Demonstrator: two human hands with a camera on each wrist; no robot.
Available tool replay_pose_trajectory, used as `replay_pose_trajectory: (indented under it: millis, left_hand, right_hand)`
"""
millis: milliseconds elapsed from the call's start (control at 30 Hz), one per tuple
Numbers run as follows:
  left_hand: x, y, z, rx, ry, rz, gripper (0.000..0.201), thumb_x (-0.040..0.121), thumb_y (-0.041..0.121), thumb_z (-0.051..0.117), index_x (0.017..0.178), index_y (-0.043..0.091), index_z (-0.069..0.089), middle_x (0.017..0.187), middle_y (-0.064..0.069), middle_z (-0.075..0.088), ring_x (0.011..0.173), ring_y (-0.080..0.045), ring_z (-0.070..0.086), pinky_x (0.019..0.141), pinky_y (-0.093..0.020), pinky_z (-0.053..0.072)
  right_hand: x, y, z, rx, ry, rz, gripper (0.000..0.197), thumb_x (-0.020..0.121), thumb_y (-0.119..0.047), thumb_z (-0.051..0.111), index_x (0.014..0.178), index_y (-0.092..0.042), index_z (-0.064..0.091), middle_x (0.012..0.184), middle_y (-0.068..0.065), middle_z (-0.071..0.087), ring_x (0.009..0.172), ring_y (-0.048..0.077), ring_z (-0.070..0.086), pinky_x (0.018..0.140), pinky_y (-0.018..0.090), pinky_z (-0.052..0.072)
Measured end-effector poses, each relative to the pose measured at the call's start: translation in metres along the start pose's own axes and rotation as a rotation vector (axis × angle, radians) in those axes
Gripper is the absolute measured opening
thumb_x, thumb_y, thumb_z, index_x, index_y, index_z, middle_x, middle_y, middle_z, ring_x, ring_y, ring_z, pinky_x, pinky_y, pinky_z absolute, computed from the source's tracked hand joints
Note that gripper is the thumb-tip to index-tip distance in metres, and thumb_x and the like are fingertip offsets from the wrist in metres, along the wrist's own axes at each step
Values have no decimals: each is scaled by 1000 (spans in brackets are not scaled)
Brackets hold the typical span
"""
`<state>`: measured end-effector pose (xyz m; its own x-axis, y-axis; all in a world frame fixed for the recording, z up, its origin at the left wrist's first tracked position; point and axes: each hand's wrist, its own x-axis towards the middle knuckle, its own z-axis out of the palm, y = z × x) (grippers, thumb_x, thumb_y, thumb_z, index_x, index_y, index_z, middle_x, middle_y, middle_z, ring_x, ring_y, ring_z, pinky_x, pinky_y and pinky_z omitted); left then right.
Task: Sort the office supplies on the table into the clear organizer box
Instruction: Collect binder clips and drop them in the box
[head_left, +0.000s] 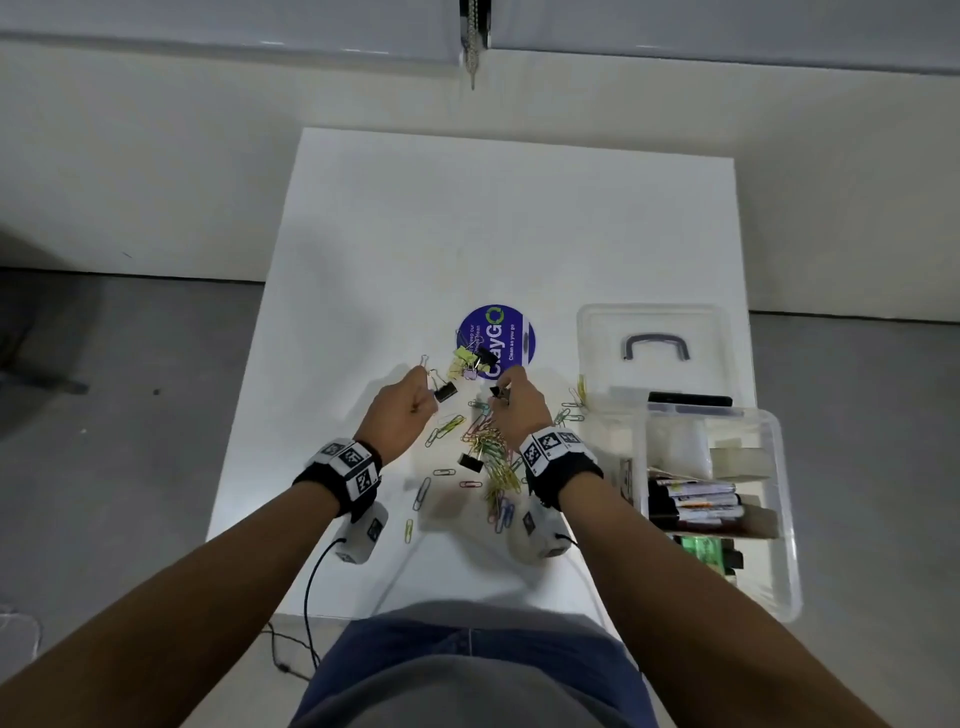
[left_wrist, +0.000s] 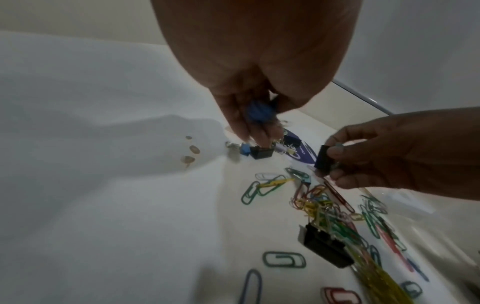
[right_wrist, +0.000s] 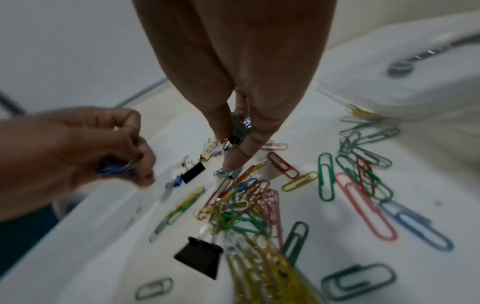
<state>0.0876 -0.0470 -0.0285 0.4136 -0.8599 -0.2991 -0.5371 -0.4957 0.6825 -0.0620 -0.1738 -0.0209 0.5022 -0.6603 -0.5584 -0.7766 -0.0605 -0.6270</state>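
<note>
My left hand (head_left: 423, 397) curls round a blue binder clip (left_wrist: 255, 112). Its fingertips (left_wrist: 249, 133) hover close over a black binder clip (head_left: 445, 391) lying beside a small blue one (left_wrist: 245, 151). To its right, my right hand (head_left: 501, 392) pinches another black binder clip (left_wrist: 323, 158) between thumb and fingers, just above the table. Beneath the right wrist spreads a pile of coloured paper clips (head_left: 488, 447), with a further black binder clip (right_wrist: 200, 255) at its edge. The clear organizer box (head_left: 779, 519) stands at the right and holds markers and erasers.
The box's clear lid (head_left: 649, 322) with a grey handle lies behind the box. A round purple sticker (head_left: 511, 332) is on the white table (head_left: 467, 218), with a cluster of yellow, purple and black binder clips (head_left: 470, 361) on its near edge. Loose paper clips (head_left: 422, 493) trail toward me.
</note>
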Motion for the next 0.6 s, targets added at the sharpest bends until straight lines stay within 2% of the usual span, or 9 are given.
replay_pose_trajectory:
  millis: [33,100,167,233,300,367,467,600]
  left_hand:
    - [4,3,1,18,-18,-30,12,92,14,42,84,17,34,65,-6,47,61,-22,48,59,-39,42]
    - [13,7,7,120,-60,-67,7,95,12,39,98,17,35,68,-7,50,59,-26,48,59,-38,42]
    - [21,11,15,227,-87,-120,19,98,22,39,114,14,37,92,-15,56,74,-35,58,68,-42,50]
    - [25,12,24,331,-106,-148,31,97,31,45,122,14,37,110,-17,53,87,-39,61,74,-47,53]
    - [25,13,30,398,-96,-135,32,96,29,50,121,13,38,113,-18,50,86,-40,61,70,-46,52]
    - [25,15,33,430,-89,-112,29,97,27,48,119,11,39,111,-20,51,81,-40,62,65,-43,50]
    - [24,21,33,462,-81,-103,27,98,27,44,117,8,40,110,-20,53,82,-40,62,63,-42,47]
    - [12,56,21,374,64,-126,26,99,29,40,109,7,49,105,-12,57,90,-35,59,71,-43,49]
  right_hand:
    - [-3,2,0,75,4,32,15,93,-12,46,106,-17,41,99,17,66,84,34,66,77,43,56]
    - [-11,2,-4,224,-35,80,10,94,-13,45,99,-21,43,86,14,71,75,32,71,78,49,59]
    - [-20,1,-11,342,-62,70,14,92,-12,45,86,-25,48,79,13,72,70,32,72,76,54,58]
    - [-32,-2,-22,384,-104,38,19,89,-10,46,80,-26,49,77,15,71,67,32,69,75,55,58]
    - [-47,-3,-38,404,-145,-5,19,87,-5,45,81,-22,50,76,19,67,63,29,63,70,51,56]
    - [-64,-2,-59,458,-143,-35,17,87,0,44,87,-16,51,79,22,65,61,28,61,66,46,56]
    - [-85,12,-96,520,-80,-65,21,87,4,42,93,-11,55,81,15,65,58,22,60,59,35,56]
    - [-113,50,-152,499,95,-50,25,90,0,46,89,-19,62,79,6,66,61,21,61,63,42,58]
